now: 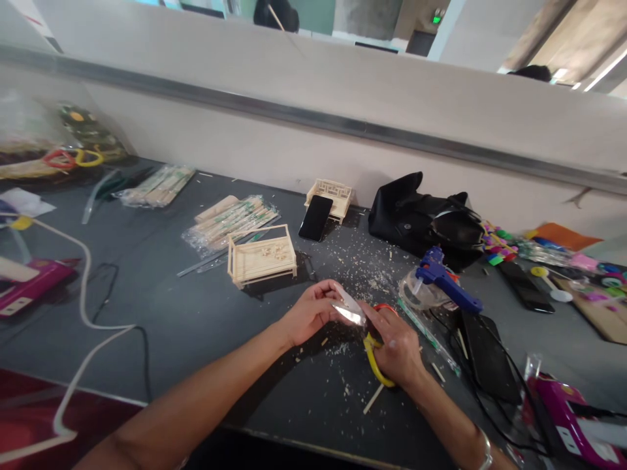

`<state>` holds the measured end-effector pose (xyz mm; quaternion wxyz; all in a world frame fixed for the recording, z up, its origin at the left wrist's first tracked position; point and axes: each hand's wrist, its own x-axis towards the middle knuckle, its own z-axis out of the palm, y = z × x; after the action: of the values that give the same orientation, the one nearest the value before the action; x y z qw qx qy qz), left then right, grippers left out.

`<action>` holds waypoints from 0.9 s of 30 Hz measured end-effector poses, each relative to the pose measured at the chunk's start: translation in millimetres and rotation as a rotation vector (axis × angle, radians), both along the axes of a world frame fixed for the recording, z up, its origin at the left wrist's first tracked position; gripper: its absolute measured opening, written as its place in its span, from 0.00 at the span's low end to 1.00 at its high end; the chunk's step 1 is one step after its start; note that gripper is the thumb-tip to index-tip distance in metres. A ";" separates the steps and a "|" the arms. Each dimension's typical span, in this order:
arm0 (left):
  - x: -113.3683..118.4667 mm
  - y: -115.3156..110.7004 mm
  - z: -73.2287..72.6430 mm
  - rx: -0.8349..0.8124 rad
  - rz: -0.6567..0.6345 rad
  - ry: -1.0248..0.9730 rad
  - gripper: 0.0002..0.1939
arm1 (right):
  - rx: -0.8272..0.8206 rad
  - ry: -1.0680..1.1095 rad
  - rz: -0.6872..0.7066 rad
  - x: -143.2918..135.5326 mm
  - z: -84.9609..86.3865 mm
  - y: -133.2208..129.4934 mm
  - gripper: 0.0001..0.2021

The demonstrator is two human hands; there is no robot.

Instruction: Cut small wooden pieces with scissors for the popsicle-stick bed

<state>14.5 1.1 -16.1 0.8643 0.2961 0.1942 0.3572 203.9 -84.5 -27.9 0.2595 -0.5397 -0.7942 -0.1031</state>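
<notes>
My right hand (399, 346) is closed round a pair of scissors (376, 365) with red and yellow handles. Their shiny blades are spread apart and point left toward my left hand (313, 314). The fingers of my left hand are pinched together beside the blades; whatever they grip is too small or hidden to make out. Pale chips and shavings (345, 365) are scattered beneath and around both hands. Beyond my left hand stands a small frame of thin wooden sticks (259, 261), with a few bits on its slatted surface. A short stick (373, 399) lies below the scissors.
A smartphone (316, 217) leans on a small wooden bench model (340, 192). Bagged sticks (230, 225) lie back left. A black bag (416, 209), a blue glue gun (448, 281), a black tablet-like slab (490, 356) and cables are on the right. A white cord (83, 261) crosses the left.
</notes>
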 end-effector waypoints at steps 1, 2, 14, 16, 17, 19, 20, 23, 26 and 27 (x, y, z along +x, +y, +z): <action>-0.5 0.5 -1.1 0.007 -0.010 -0.005 0.13 | 0.003 0.002 0.004 -0.3 0.3 0.1 0.29; -0.9 0.9 -2.4 0.017 -0.021 -0.011 0.14 | 0.003 0.002 0.006 -0.7 0.5 0.3 0.29; -3.2 1.7 -5.6 0.036 -0.087 -0.052 0.15 | -0.018 -0.006 -0.017 -4.1 0.7 -2.0 0.31; -3.2 2.0 -5.1 0.029 -0.096 -0.060 0.15 | -0.037 0.001 -0.025 -3.8 -0.6 -2.4 0.33; -3.1 2.1 -5.0 0.024 -0.096 -0.061 0.15 | -0.041 0.002 -0.027 -3.6 -1.1 -2.6 0.34; -2.7 1.9 -4.7 0.016 -0.096 -0.065 0.15 | -0.034 -0.002 -0.024 -3.6 -1.8 -2.9 0.35; -2.4 1.7 -4.7 0.012 -0.098 -0.067 0.15 | -0.027 -0.009 -0.022 -3.7 -1.8 -3.0 0.35; -1.9 1.4 -5.3 0.014 -0.097 -0.062 0.14 | 0.003 -0.034 -0.032 -4.3 -0.9 -3.5 0.34; -1.7 1.8 -7.1 0.028 -0.088 -0.048 0.15 | 0.008 -0.048 -0.040 -3.8 -0.4 -4.3 0.34; -1.7 2.0 -7.6 0.034 -0.088 -0.047 0.15 | 0.009 -0.049 -0.042 -3.4 -0.7 -4.7 0.34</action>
<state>12.8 3.1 -23.7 0.8784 0.3106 0.1545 0.3288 200.6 -89.2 -28.6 0.2403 -0.5523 -0.7884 -0.1254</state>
